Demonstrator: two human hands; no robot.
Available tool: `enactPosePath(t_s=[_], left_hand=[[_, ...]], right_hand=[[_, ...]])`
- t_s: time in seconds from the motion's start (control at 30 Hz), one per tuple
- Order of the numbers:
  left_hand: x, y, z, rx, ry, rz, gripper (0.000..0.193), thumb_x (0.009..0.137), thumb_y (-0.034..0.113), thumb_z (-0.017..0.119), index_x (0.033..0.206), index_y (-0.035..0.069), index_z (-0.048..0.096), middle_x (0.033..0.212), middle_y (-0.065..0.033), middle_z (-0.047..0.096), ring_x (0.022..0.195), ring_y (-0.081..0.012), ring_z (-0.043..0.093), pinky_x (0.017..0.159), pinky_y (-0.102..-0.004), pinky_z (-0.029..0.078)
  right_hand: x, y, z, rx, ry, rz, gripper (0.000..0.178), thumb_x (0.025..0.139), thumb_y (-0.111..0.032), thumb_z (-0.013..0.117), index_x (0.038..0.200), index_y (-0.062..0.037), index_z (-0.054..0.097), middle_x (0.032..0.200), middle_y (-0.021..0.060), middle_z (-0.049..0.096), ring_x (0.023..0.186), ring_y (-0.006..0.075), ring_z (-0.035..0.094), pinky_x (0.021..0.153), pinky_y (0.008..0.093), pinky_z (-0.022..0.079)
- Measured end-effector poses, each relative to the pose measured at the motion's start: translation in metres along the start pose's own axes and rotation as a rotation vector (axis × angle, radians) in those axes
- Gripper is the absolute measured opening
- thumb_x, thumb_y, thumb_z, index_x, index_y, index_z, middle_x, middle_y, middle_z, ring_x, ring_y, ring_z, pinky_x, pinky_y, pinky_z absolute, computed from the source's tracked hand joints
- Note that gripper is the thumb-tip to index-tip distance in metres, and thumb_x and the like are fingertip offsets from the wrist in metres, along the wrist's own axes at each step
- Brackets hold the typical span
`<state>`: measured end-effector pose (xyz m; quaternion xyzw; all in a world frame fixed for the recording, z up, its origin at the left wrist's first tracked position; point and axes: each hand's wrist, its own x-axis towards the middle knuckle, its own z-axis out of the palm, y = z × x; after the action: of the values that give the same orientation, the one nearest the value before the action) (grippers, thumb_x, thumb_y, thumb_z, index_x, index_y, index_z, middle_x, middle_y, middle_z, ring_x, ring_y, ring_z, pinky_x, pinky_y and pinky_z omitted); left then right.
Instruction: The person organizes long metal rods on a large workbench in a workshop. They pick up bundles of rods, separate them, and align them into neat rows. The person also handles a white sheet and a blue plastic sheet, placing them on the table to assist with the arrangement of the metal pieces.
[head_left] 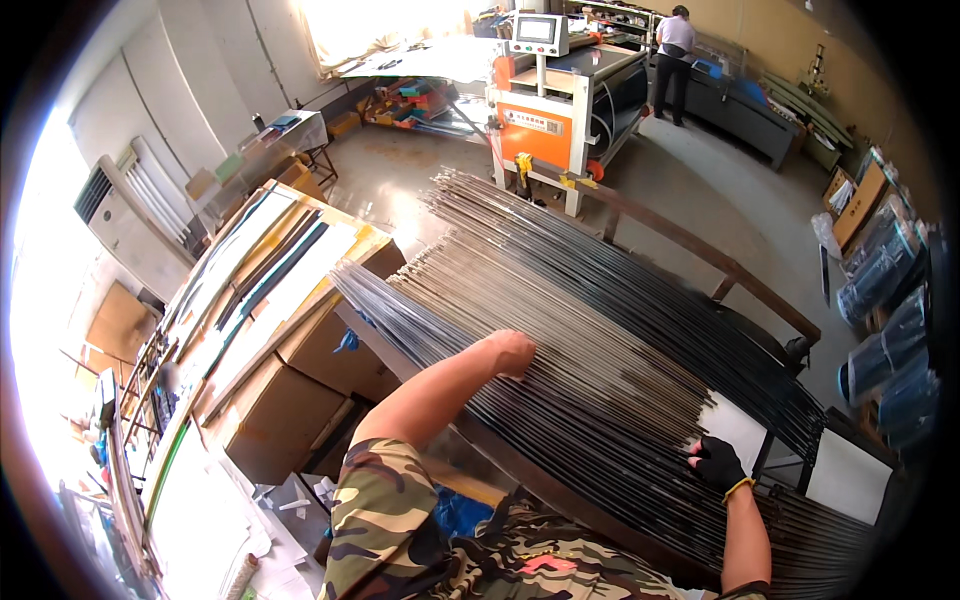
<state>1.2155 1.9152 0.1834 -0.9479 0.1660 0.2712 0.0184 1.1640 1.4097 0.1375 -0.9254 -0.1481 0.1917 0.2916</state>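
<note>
While the left hand [512,352] rests curled, fist-like, on the rods [600,330] at about twelve o'clock of the stack, the gloved right hand [718,462] pinches rod ends at four o'clock; sorting seems underway; lifting one free would call for a firm grip; the rods are thin, long, glossy metal, fanned across a rack.

Blown-out daylight from the left window [380,25], floor glare, fisheye-bent dark edges.

left hand [513,352] fingers perhaps under rods [600,330]
</note>
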Motion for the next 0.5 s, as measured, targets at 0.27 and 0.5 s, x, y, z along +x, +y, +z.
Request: enactPosePath(t_s=[0.27, 0.5], left_hand=[[-0.021, 0.003, 0.021, -0.005, 0.147, -0.066, 0.018, 0.079, 0.019, 0.066, 0.087, 0.005, 0.073, 0.092, -0.0169, 0.072, 0.093, -0.0323, 0.069, 0.079, -0.0426, 0.057], [-0.037, 0.017, 0.026, 0.076, 0.095, -0.117, 0.021, 0.08, 0.021, 0.064, 0.091, 0.007, 0.074, 0.097, -0.0162, 0.072, 0.096, -0.0324, 0.069, 0.083, -0.0417, 0.056]], right_hand=[[-0.004, -0.023, -0.02, -0.04, -0.121, -0.168, 0.025, 0.078, -0.019, 0.077, 0.101, -0.0099, 0.075, 0.093, 0.0131, 0.071, 0.09, 0.0282, 0.068, 0.081, 0.0365, 0.053], [-0.014, -0.042, -0.015, -0.263, -0.118, -0.201, 0.025, 0.08, -0.025, 0.075, 0.103, -0.0144, 0.072, 0.097, 0.0079, 0.07, 0.095, 0.0271, 0.066, 0.084, 0.0382, 0.052]])
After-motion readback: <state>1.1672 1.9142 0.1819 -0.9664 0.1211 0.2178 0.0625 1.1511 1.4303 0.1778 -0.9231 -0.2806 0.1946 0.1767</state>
